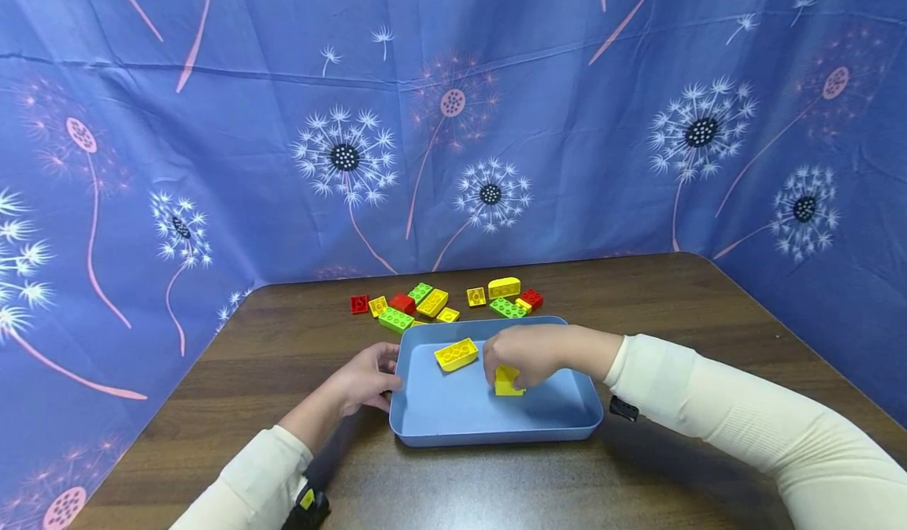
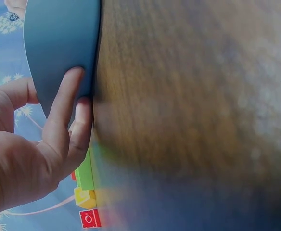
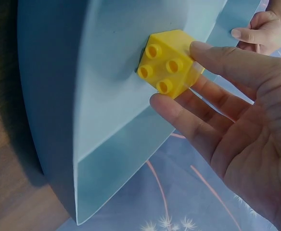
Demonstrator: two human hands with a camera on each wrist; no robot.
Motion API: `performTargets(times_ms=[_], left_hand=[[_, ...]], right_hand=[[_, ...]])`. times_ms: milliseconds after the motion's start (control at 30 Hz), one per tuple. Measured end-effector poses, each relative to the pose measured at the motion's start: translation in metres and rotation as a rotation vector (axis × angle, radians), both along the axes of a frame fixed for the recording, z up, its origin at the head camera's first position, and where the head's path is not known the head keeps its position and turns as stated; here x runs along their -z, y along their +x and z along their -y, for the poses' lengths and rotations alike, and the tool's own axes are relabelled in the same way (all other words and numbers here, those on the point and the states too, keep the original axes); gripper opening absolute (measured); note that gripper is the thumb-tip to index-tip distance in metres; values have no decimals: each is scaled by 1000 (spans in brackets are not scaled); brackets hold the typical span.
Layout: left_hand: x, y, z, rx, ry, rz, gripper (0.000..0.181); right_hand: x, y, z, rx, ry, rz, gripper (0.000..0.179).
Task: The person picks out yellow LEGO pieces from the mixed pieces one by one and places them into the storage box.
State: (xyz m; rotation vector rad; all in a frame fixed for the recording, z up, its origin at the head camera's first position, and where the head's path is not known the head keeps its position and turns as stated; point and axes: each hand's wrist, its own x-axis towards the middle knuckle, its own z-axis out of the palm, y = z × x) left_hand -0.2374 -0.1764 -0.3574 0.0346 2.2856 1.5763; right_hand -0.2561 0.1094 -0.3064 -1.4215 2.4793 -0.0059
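A blue tray [image 1: 468, 439] sits on the table, and my left hand [image 1: 367, 379] holds it by its left wall. In the left wrist view that hand's fingers [image 2: 63, 108] lie along the tray's outer side, while the thumb passes behind the rim. Inside the tray, my right hand [image 1: 523, 354] pinches a yellow toy building brick [image 3: 172, 62] between thumb and fingers. Its round studs face the camera in the right wrist view, and the brick is close over the tray floor. Left of the right hand, another yellow brick [image 1: 457, 354] lies in the tray with its hollow side showing.
Behind the tray, loose bricks are scattered: a green one [image 1: 396, 320], a red one [image 1: 359, 304], a yellow arched one [image 1: 504, 287] and several others. The brown wooden table [image 1: 298, 333] ends at a blue dandelion-print cloth [image 1: 439, 34].
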Motion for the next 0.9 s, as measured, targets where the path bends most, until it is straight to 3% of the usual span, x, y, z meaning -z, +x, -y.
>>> performTargets(times_ms=[900], left_hand=[[0,-1,-2,-15,-7,12,64]], right_hand=[[-6,-3,1,27,-11,18,28]])
